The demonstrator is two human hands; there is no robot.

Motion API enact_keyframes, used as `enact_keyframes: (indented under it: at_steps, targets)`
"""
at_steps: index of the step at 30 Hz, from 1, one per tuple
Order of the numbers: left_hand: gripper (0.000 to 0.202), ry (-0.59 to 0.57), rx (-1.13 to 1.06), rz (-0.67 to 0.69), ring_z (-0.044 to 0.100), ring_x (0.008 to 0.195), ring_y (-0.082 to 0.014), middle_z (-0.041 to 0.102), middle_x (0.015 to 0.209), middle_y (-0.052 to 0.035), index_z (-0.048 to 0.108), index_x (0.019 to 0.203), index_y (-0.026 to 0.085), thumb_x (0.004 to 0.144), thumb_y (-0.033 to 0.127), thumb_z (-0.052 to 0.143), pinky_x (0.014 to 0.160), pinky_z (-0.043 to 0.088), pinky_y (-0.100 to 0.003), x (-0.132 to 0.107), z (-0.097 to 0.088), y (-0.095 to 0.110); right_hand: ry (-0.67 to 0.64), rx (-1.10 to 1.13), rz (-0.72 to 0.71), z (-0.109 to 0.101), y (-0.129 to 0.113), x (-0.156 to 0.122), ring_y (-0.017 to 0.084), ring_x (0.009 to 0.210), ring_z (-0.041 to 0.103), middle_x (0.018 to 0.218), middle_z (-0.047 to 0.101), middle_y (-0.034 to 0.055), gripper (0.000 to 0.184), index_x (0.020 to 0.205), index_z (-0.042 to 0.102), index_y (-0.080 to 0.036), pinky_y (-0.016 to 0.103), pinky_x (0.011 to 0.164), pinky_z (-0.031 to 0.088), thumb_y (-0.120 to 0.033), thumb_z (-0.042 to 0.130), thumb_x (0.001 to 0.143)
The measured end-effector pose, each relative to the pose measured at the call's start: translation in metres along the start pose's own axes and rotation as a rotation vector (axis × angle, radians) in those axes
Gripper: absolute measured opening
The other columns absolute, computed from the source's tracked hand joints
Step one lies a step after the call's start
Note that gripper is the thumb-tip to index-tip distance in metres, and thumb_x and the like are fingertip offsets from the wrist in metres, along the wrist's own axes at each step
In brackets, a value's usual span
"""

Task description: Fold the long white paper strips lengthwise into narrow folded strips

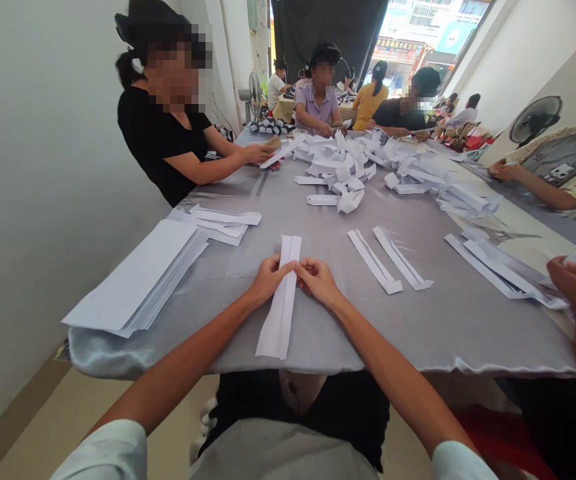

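Observation:
A long white folded paper strip [282, 313] is held upright in front of me, near the table's front edge, with a lengthwise crease showing. My left hand [271, 277] grips its left side, thumb lying across the front. On the right edge, the fingers of my right hand [317, 277] pinch the same strip near its upper part. Two folded paper strips [375, 261] lie apart on the table to the right of my hands. Left of me rests a thick stack of flat white paper sheets [133, 273], with several folded strips [223, 223] behind it.
A grey satin-like cloth covers the table [328, 333]. A large heap of folded white paper pieces [343, 163] fills its far middle. More strips [508, 267] lie at the right, near a co-worker's hand [575, 287]. Another person [168, 113] works at the left edge.

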State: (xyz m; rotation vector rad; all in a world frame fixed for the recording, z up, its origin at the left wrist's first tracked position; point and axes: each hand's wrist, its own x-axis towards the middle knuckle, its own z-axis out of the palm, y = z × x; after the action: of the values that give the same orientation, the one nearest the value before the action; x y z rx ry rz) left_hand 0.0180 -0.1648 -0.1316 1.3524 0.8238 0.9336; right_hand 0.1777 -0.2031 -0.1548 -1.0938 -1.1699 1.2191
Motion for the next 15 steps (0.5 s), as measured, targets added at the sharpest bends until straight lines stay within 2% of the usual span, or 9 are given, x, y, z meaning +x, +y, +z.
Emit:
enact_keyframes:
  at_steps: [2, 6, 11, 15]
  targets:
    - [0.048, 0.015, -0.015, -0.033, 0.060, 0.064, -0.0162, 0.069, 0.074, -0.0027, 0.068, 0.084, 0.014, 0.075, 0.059, 0.084, 0.058, 0.044, -0.027, 0.0002, -0.0006, -0.0002, 0.000, -0.013, 0.001, 0.0003, -0.0001, 0.0002, 0.008, 0.046, 0.047, 0.063, 0.061, -0.0019, 0.048, 0.076, 0.066, -0.021, 0.021, 0.039, 0.031, -0.066, 0.080, 0.080]
    - [0.043, 0.025, -0.075, -0.109, 0.059, 0.059, -0.0152, 0.069, 0.070, -0.0036, 0.071, 0.081, 0.013, 0.078, 0.056, 0.080, 0.055, 0.042, -0.026, -0.0002, -0.0028, -0.0010, -0.002, -0.021, 0.007, 0.0014, -0.0012, -0.0006, 0.009, 0.050, 0.050, 0.066, 0.063, -0.0006, 0.047, 0.077, 0.068, -0.020, 0.021, 0.041, 0.033, -0.065, 0.081, 0.079]
    - [0.037, 0.031, -0.117, -0.128, 0.063, 0.058, -0.0167, 0.070, 0.068, -0.0047, 0.071, 0.078, 0.014, 0.071, 0.046, 0.087, 0.054, 0.046, -0.027, 0.0012, -0.0040, -0.0043, -0.045, -0.032, 0.016, 0.0038, -0.0040, -0.0039, 0.010, 0.051, 0.050, 0.065, 0.062, -0.0002, 0.045, 0.074, 0.068, -0.020, 0.021, 0.043, 0.034, -0.063, 0.078, 0.084]
    - [0.038, 0.066, -0.156, -0.138, 0.062, 0.054, -0.0164, 0.068, 0.065, -0.0028, 0.070, 0.079, 0.015, 0.069, 0.046, 0.089, 0.052, 0.047, -0.028, 0.0010, -0.0012, -0.0017, -0.053, -0.050, -0.006, 0.0045, -0.0043, -0.0048, 0.010, 0.053, 0.052, 0.066, 0.064, -0.0002, 0.042, 0.076, 0.070, -0.019, 0.023, 0.049, 0.040, -0.060, 0.076, 0.086]
